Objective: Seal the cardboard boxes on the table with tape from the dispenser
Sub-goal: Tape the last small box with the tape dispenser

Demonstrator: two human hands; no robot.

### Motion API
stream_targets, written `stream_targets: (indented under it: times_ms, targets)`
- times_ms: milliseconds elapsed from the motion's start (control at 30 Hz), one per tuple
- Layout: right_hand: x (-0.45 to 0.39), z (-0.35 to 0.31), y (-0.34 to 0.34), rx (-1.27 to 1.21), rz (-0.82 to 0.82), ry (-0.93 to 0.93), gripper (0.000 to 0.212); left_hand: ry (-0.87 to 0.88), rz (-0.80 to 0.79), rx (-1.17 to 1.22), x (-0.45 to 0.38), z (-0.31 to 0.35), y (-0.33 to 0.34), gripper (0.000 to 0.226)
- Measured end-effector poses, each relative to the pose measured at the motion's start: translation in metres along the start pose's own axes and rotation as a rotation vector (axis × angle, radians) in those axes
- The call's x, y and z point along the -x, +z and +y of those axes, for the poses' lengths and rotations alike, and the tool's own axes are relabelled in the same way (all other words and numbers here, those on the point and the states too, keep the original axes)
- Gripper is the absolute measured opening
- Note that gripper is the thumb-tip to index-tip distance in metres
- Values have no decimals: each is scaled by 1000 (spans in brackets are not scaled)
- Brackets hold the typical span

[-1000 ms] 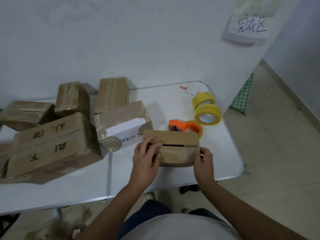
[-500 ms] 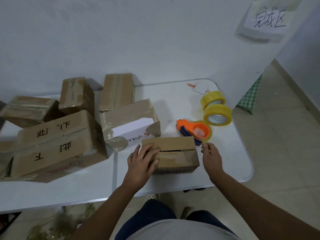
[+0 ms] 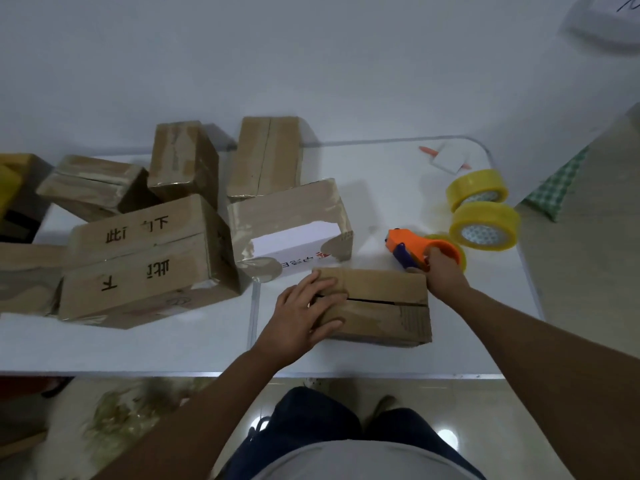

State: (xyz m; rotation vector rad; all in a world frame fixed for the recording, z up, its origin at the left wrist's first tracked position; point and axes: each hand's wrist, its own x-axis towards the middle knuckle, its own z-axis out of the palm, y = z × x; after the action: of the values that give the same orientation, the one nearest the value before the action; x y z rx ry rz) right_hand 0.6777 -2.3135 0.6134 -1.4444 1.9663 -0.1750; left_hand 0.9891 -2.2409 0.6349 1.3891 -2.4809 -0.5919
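While left hand (image 3: 304,315) lies flat steadying the unsealed box (image 3: 377,304), right hand (image 3: 441,271) grasps the orange dispenser (image 3: 414,252) for taping.

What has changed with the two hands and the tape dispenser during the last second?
The right hand let go of the right end of the small box, moved away to the orange tape dispenser behind it and now grips it. The left hand stayed flat on the box's left part, over the open seam. The box, the two yellow tape rolls and the other boxes kept their places.
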Motion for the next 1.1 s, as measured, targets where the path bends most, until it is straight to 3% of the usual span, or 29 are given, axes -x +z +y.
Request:
stream_targets:
  times_ms: [133,233,500,733,867,1100]
  targets:
    - [-11,1,3,145,-78,38,24,7,14,24,1,-1,2,43]
    - [-12,0,-2,213,-17,42,23,7,10,63,3,-3,4,44]
    - [26,-29,-74,-202,340,-58,19,50,16,90,-1,-6,9,45]
    - [99,-65,-114,-319,170,-249,46,114,-4,110,-23,7,12,45]
    - [117,-69,-101,-189,44,-343,65,137,-11,109,-32,11,15,41]
    - [118,-57,-68,-24,24,-387,61,174,0,51,-27,9,19,41]
